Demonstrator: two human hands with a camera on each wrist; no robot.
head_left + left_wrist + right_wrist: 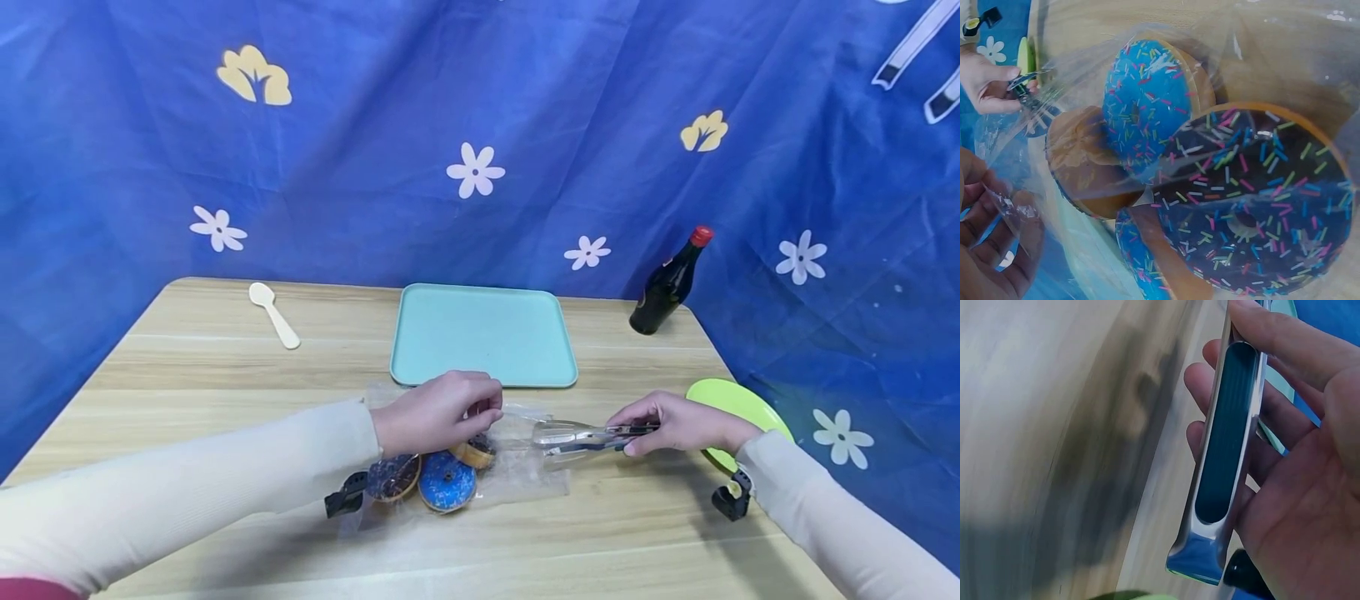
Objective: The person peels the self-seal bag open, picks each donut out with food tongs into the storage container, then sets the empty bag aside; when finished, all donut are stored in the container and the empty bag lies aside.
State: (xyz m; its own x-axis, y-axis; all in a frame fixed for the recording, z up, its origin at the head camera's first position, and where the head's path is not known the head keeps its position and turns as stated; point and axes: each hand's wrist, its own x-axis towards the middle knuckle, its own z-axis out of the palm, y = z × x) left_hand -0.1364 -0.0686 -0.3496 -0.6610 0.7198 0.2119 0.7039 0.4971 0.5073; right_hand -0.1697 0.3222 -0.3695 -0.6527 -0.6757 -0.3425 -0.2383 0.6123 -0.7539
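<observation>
My left hand holds the edge of a clear plastic bag, over the doughnuts inside it. Through the film show a blue-iced doughnut with sprinkles, a dark chocolate one, a tilted one with its tan side facing out, and part of another blue one. Metal tongs with a dark inlay along the handle are gripped by my right hand, between thumb and fingers. Their tips point left and overlap the bag's right part in the head view.
A light-blue tray lies behind the bag. Beyond my right hand are a green plate and, further back, a dark bottle with a red cap. A cream spoon rests at the back left of the wooden table.
</observation>
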